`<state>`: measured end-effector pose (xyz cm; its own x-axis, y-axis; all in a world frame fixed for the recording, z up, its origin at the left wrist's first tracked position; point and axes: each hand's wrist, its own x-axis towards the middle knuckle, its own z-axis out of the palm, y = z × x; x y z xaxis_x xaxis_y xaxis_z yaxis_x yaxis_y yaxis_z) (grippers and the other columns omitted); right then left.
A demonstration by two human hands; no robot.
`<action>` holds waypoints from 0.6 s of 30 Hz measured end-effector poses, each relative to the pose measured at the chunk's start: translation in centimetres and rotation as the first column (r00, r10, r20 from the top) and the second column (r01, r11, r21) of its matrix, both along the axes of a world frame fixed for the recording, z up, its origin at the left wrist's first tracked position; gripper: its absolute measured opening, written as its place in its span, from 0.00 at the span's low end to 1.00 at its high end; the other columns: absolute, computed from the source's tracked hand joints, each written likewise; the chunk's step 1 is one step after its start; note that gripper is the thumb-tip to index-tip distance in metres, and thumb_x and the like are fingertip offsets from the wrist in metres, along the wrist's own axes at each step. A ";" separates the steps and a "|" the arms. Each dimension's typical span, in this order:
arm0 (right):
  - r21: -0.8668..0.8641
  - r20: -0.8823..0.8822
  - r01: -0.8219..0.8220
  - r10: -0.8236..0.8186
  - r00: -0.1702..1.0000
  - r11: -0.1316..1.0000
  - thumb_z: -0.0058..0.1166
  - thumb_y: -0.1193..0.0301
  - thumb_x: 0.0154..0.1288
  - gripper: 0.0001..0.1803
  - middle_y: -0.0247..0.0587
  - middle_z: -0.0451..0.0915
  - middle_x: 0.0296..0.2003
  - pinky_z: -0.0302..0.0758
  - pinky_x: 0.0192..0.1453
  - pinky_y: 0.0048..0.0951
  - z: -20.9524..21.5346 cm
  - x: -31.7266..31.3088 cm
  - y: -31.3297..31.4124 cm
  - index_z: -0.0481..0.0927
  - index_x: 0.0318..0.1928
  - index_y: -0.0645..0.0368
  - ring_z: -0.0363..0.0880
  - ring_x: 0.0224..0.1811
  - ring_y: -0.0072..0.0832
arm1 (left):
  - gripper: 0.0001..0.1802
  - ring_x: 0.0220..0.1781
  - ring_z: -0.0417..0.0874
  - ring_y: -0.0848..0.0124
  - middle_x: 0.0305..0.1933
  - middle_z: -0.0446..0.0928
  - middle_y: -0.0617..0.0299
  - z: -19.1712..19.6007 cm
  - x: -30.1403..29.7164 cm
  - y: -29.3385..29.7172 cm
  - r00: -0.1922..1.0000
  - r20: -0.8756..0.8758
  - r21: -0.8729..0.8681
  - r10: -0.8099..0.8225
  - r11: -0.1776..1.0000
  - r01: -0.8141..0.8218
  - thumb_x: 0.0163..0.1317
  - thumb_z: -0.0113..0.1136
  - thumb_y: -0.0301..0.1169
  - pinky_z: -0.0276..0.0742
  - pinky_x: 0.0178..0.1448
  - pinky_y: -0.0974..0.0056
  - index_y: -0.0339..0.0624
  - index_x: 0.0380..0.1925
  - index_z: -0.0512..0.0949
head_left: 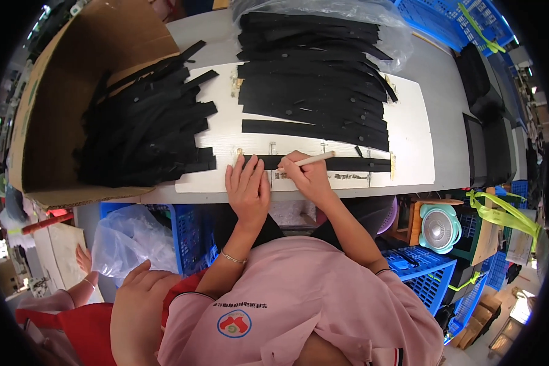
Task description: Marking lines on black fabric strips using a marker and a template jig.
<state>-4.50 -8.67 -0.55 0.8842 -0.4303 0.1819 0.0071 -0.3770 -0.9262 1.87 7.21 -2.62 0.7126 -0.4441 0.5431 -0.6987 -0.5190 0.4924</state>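
Observation:
A narrow black fabric strip [354, 164] lies across the white board [412, 131] near the table's front edge. My left hand [248, 186] rests flat on the strip's left part, with its fingers stretched out. Close by on the right, my right hand [310, 178] grips a slim cream-coloured pen [315, 158], its lower end down at the strip's near edge. Dark marks and short lines show on the board around the strip. Just beyond it lies a separate black strip [280, 127], and behind that a wide layered pile of black strips [311, 85].
A cardboard box [61, 110] on its side stands at the left, with a heap of black strips [152, 128] at its opening. Clear plastic [399, 36] and a blue crate [433, 18] are at the back. Black padded pieces [485, 146] line the right. Another person's arm [137, 317] is lower left.

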 end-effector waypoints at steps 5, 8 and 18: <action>0.084 0.026 0.327 -0.330 0.943 0.941 0.52 0.73 0.74 0.11 0.35 0.81 0.24 0.71 0.30 0.24 1.9 -3.8 -3.3 0.84 0.36 0.67 0.75 0.26 0.17 | 0.14 0.68 0.78 0.54 0.57 0.84 0.59 0.2 0.0 0.1 1.000 -0.004 0.015 0.005 1.000 -0.005 0.62 0.66 0.24 0.61 0.77 0.45 0.40 0.48 0.87; 0.046 -0.030 0.367 -0.366 0.930 0.929 0.51 0.70 0.77 0.14 0.31 0.77 0.22 0.64 0.29 0.22 1.6 -4.7 -4.9 0.84 0.35 0.67 0.69 0.26 0.14 | 0.14 0.70 0.76 0.53 0.58 0.83 0.58 0.2 0.0 0.2 1.000 -0.022 0.011 -0.012 1.000 0.012 0.62 0.65 0.24 0.61 0.77 0.45 0.39 0.49 0.86; 0.040 -0.052 0.338 -0.336 0.941 0.940 0.52 0.72 0.76 0.13 0.39 0.79 0.23 0.71 0.30 0.26 0.4 -4.6 -5.2 0.83 0.35 0.67 0.75 0.24 0.19 | 0.13 0.58 0.79 0.59 0.53 0.83 0.61 2.4 -2.6 -5.9 0.950 -0.114 -0.148 -0.290 0.951 0.273 0.59 0.69 0.24 0.68 0.68 0.50 0.41 0.45 0.86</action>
